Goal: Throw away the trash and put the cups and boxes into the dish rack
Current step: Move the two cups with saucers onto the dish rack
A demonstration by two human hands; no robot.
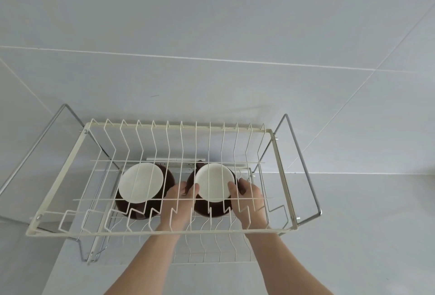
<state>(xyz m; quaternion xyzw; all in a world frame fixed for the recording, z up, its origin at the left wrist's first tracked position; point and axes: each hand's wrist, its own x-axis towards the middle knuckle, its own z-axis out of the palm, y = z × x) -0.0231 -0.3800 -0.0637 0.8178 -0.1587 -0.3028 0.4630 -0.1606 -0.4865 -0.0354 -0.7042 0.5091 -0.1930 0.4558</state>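
Both hands set a bowl in the rack.

The left hand (177,197) and right hand (247,194) grip the right bowl (213,181) on the dish rack (150,232) lower shelf. Best let go gently, beside the left bowl (140,181).
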